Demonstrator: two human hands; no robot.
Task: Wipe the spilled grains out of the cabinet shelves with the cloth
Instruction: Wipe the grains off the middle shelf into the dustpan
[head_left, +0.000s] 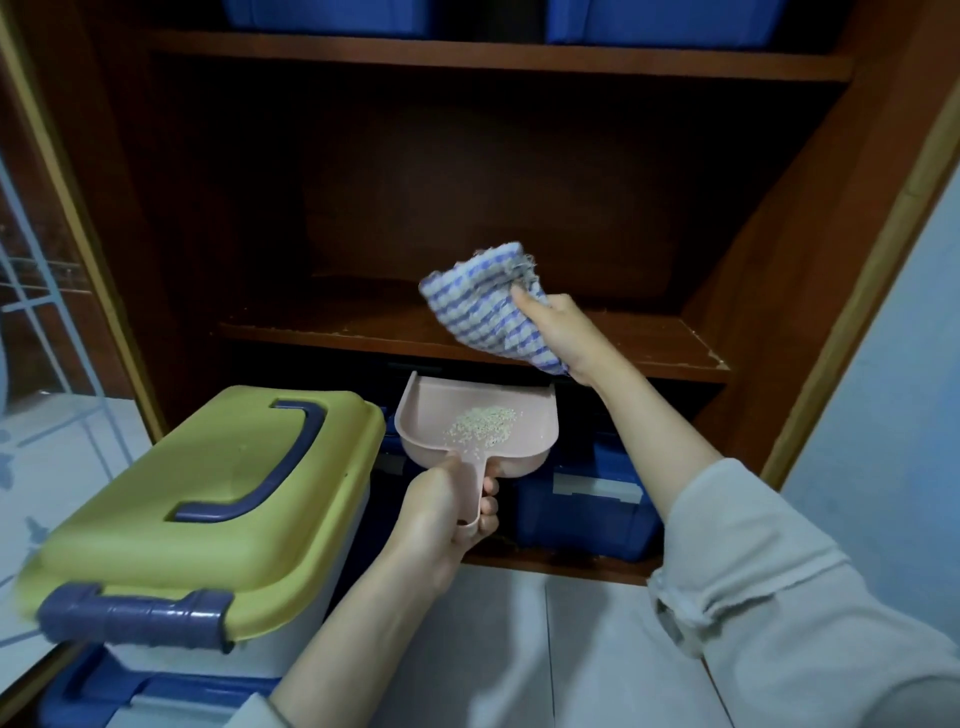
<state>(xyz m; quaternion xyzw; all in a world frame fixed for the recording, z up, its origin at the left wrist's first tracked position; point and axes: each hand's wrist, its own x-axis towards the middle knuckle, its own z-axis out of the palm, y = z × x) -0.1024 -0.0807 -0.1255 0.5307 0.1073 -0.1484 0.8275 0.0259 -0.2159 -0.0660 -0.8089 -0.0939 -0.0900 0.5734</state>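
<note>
My right hand (563, 332) grips a blue-and-white checked cloth (483, 299), lifted just above the front edge of the brown cabinet shelf (311, 327). My left hand (447, 512) holds the handle of a pink dustpan (415, 415) just below that shelf edge. A small heap of pale grains (483, 423) lies in the pan. A few specks show on the shelf along its front edge and back right corner.
A yellow-lidded box with a purple handle (218, 478) stands at the left on a blue box (104, 696). Blue bins (587, 499) fill the compartment below the shelf, and two more (660, 21) sit on the shelf above. Light floor tiles (545, 649) lie in front.
</note>
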